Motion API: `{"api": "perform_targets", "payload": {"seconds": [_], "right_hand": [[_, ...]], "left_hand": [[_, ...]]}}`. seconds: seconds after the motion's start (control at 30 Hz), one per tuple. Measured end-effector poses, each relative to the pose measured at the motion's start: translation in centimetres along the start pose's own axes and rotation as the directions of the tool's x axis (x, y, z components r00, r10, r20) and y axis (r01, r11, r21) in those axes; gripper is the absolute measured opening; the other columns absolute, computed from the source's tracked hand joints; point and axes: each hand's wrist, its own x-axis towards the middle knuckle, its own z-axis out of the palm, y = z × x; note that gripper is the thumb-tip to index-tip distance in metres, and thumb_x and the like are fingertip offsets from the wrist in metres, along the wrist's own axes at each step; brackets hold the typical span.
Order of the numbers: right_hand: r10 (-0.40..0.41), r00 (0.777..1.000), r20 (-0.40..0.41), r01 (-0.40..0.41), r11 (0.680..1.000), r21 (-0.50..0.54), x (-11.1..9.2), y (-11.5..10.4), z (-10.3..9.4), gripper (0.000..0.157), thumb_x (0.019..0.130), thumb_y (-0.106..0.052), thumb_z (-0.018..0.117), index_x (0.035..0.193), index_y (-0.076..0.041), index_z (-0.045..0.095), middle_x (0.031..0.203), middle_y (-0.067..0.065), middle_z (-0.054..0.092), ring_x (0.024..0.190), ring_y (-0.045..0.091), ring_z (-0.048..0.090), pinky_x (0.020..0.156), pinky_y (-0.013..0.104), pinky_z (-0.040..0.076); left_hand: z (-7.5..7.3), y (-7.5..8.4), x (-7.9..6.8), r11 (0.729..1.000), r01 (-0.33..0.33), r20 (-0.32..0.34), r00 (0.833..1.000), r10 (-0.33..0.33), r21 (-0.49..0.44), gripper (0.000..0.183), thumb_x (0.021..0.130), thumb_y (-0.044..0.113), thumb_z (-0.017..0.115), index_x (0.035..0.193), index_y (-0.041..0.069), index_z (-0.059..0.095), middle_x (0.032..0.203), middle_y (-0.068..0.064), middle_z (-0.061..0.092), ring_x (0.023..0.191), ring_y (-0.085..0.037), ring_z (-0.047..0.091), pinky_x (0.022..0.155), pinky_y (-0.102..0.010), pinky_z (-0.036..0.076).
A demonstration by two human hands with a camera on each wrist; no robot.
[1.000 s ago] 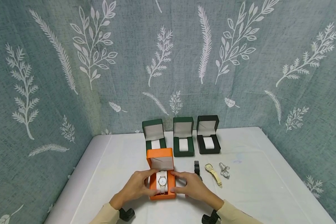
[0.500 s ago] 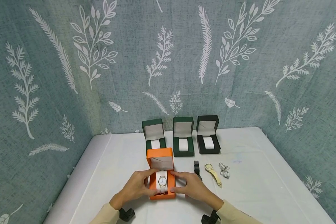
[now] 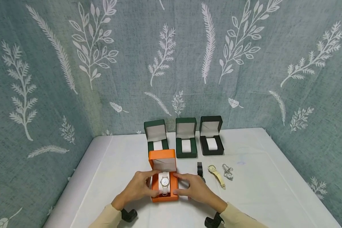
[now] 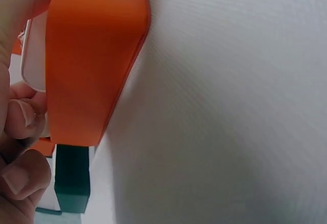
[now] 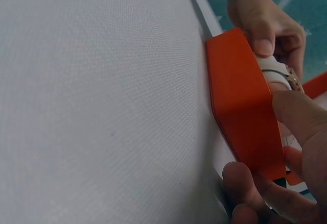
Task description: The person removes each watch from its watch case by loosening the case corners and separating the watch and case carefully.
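An orange watch box (image 3: 165,199) stands with its lid raised in the head view. Inside it, a white-strapped wristwatch (image 3: 164,181) is wrapped round a white cushion (image 5: 264,63). My left hand (image 3: 138,184) reaches over the box's left side, thumb and fingers bent about the cushion's left end. At the right side, my right hand (image 3: 194,187) grips the box, its thumb over the front rim and its other fingers along the side and back. In the left wrist view, the box's orange wall (image 4: 97,66) hides part of the cushion.
Behind stand two green watch boxes (image 3: 186,155) and a black one (image 3: 212,152), all with lids up and white cushions inside. A black watch (image 3: 199,169), a yellow watch (image 3: 218,178) and a silver chain watch (image 3: 228,173) lie to the right on the white-covered table (image 3: 262,190).
The cushion with the watch has shifted slightly towards the back of the orange box, and more of the box's front interior shows. Both hands keep their places; the head view has tilted a little.
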Motion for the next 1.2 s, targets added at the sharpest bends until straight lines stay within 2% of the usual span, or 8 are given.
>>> {"api": "perform_targets", "payload": {"seconds": [0.1, 0.23, 0.33, 0.4, 0.53, 0.73, 1.1, 1.2], "right_hand": [[-0.003, 1.0, -0.001, 0.003, 1.0, -0.007, 0.0, 0.0, 0.1, 0.068, 0.086, -0.049, 0.081, 0.143, -0.017, 0.064, 0.135, 0.01, 0.066, 0.046, 0.003, 0.044, 0.067, 0.025, 0.047], [-0.009, 1.0, -0.017, 0.009, 0.999, -0.044, 0.1, -0.1, 0.0, 0.069, 0.085, -0.053, 0.081, 0.143, -0.019, 0.064, 0.136, 0.006, 0.066, 0.083, 0.008, 0.065, 0.083, 0.033, 0.053], [-0.018, 1.0, -0.025, 0.017, 0.998, -0.056, 0.2, -0.2, 0.0, 0.07, 0.085, -0.054, 0.08, 0.143, -0.019, 0.064, 0.136, 0.004, 0.066, 0.11, 0.011, 0.063, 0.094, 0.039, 0.052], [-0.022, 1.0, -0.021, 0.021, 0.999, -0.048, 0.2, -0.2, 0.0, 0.069, 0.086, -0.053, 0.08, 0.143, -0.018, 0.063, 0.136, 0.005, 0.066, 0.093, 0.012, 0.068, 0.091, 0.039, 0.053], [-0.023, 1.0, -0.022, 0.022, 0.999, -0.046, 0.1, -0.2, 0.1, 0.069, 0.086, -0.053, 0.08, 0.143, -0.018, 0.064, 0.135, 0.005, 0.067, 0.084, 0.011, 0.063, 0.091, 0.039, 0.052], [-0.005, 1.0, -0.013, 0.004, 0.999, -0.048, 0.3, -0.4, 0.5, 0.071, 0.085, -0.057, 0.078, 0.144, -0.02, 0.063, 0.136, 0.0, 0.066, 0.123, 0.019, 0.062, 0.099, 0.044, 0.051], [0.016, 1.0, 0.007, -0.015, 0.998, -0.064, 0.5, -1.0, 0.6, 0.07, 0.087, -0.057, 0.077, 0.145, -0.021, 0.062, 0.137, 0.001, 0.066, 0.125, 0.022, 0.061, 0.1, 0.044, 0.05], [0.042, 0.998, 0.036, -0.041, 0.999, -0.017, 0.4, -1.0, 0.5, 0.071, 0.086, -0.056, 0.078, 0.146, -0.023, 0.06, 0.14, 0.005, 0.064, 0.093, 0.019, 0.074, 0.082, 0.038, 0.057]], "left_hand": [[-0.1, 0.2, 0.0, 0.999, 0.035, -0.003, 0.999, -0.035, -0.028, 0.063, 0.072, 0.029, 0.094, 0.127, 0.007, 0.072, 0.067, 0.005, 0.058, 0.058, 0.001, 0.046, 0.048, -0.019, 0.037], [-0.1, 0.2, 0.0, 0.998, 0.042, -0.018, 0.999, -0.043, -0.043, 0.063, 0.071, 0.024, 0.094, 0.127, 0.006, 0.072, 0.064, 0.007, 0.057, 0.055, 0.002, 0.046, 0.047, -0.019, 0.037], [-0.2, 0.0, 0.0, 0.999, 0.028, -0.031, 0.999, -0.029, -0.037, 0.063, 0.071, 0.023, 0.094, 0.127, 0.006, 0.072, 0.062, 0.008, 0.057, 0.054, 0.002, 0.046, 0.047, -0.019, 0.037], [-0.3, -0.1, 0.0, 0.999, 0.023, -0.037, 0.999, -0.024, -0.032, 0.063, 0.071, 0.024, 0.094, 0.127, 0.006, 0.072, 0.061, 0.008, 0.056, 0.055, 0.002, 0.046, 0.047, -0.019, 0.037], [-0.5, -0.3, -0.1, 0.999, 0.027, -0.043, 0.999, -0.028, -0.03, 0.063, 0.072, 0.029, 0.095, 0.126, 0.006, 0.073, 0.059, 0.01, 0.052, 0.054, 0.002, 0.043, 0.047, -0.019, 0.034], [-0.8, -0.4, -0.2, 0.999, 0.029, -0.05, 0.998, -0.032, -0.044, 0.062, 0.072, 0.03, 0.094, 0.124, 0.006, 0.073, 0.06, 0.01, 0.052, 0.054, 0.002, 0.043, 0.048, -0.019, 0.033], [-1.0, -0.3, -0.5, 0.999, 0.024, -0.056, 0.998, -0.026, -0.048, 0.062, 0.073, 0.026, 0.094, 0.127, 0.005, 0.072, 0.059, 0.015, 0.047, 0.053, 0.002, 0.042, 0.048, -0.019, 0.035], [-1.1, -0.2, -0.6, 0.998, 0.022, -0.069, 0.997, -0.026, -0.059, 0.062, 0.073, 0.026, 0.094, 0.127, 0.005, 0.071, 0.059, 0.015, 0.047, 0.052, 0.002, 0.041, 0.048, -0.019, 0.034]]}}
